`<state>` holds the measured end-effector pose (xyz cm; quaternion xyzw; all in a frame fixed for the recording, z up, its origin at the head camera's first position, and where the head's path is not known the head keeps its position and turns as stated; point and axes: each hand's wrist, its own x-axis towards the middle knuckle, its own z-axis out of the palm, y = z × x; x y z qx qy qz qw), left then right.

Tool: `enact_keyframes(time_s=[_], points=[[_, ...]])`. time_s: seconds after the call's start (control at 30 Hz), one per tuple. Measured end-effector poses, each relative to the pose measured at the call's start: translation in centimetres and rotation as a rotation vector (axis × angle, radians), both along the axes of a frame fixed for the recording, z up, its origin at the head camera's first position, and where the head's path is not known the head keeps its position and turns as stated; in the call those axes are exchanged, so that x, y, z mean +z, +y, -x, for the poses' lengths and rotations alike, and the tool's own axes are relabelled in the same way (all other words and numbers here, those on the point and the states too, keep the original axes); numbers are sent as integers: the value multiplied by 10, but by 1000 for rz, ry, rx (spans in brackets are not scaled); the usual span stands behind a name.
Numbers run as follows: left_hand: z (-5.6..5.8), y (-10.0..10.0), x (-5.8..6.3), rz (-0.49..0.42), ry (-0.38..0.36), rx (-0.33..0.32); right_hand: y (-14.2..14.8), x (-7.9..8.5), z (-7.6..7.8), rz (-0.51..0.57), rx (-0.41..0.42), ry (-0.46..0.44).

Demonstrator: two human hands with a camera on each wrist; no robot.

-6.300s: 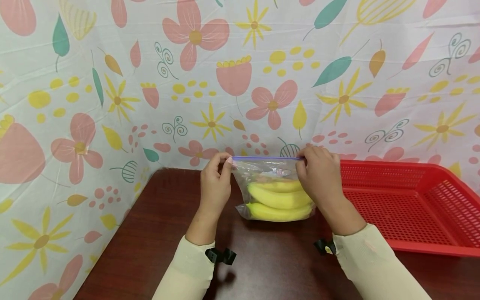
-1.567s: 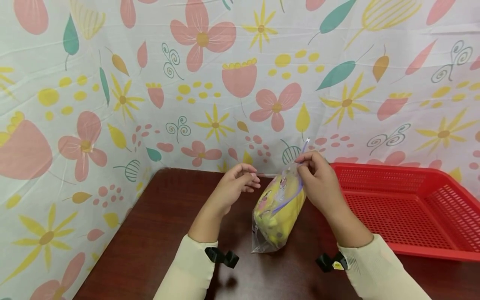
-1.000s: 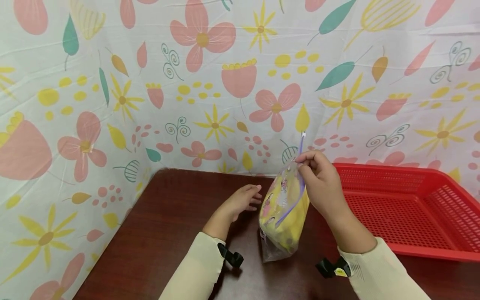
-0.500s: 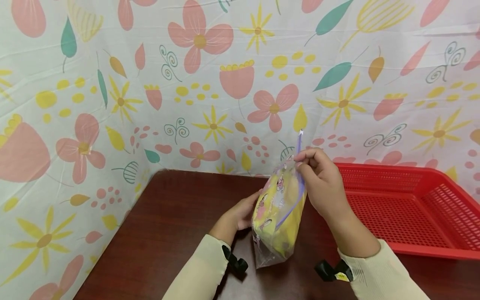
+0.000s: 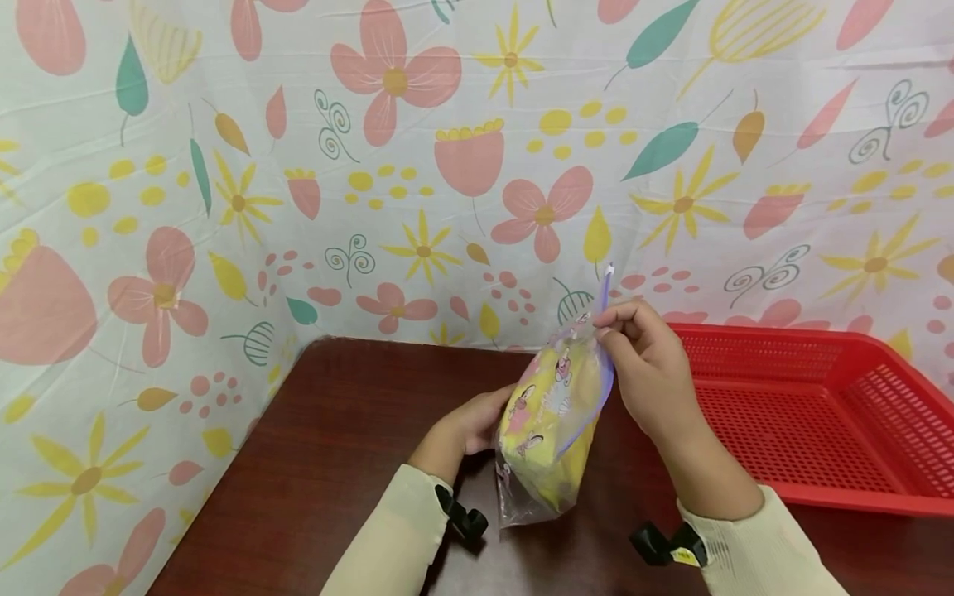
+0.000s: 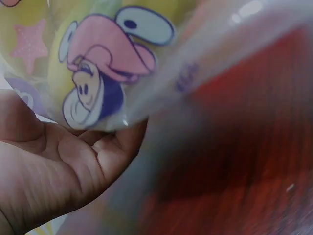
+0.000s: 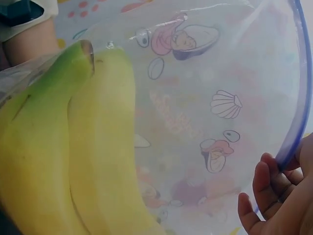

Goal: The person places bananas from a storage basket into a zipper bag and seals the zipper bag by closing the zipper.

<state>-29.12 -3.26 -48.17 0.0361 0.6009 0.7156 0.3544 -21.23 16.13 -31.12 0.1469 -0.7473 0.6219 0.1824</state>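
Observation:
A clear zip-lock bag (image 5: 532,451) with cartoon prints stands tilted above the brown table, several yellow bananas (image 7: 105,147) inside. Its purple zip strip (image 7: 301,98) runs along the edge at the right. My right hand (image 5: 656,372) pinches this strip between thumb and fingers near the top; the strip's white-tipped end sticks up beyond the fingers. My left hand (image 5: 469,426) holds the bag's left side. In the left wrist view its palm lies against the printed plastic and the fingers curve round behind, where their tips are hidden.
To the right, a red perforated plastic basket (image 5: 790,488) sits on the dark wood table (image 5: 358,430). A flower-patterned cloth (image 5: 447,165) hangs behind and along the left side. Black straps with small devices (image 5: 462,513) are on both wrists.
Earlier both hands held the zip edge with the bag facing forward. The bag turned end-on, the left hand let go, lowered, and came to the bag's left side. The right hand kept its pinch.

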Motion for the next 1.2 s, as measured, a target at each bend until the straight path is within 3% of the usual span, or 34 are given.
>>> enact_keyframes(time_s=[0.33, 0.6, 0.73, 0.93, 1.2], points=[[10, -33, 13, 155, 71, 124, 2, -12, 0, -74, -82, -55], [14, -63, 26, 307, 191, 117, 0, -28, 1, -117, -82, -100], [14, -76, 30, 361, 212, 124, -1, -39, 3, -120, -74, -121], [16, -84, 33, 403, 206, 161, 2, -57, 7, -145, -78, -150], [16, -82, 37, 454, 219, 176, 5, -79, 17, -133, -81, -205]])
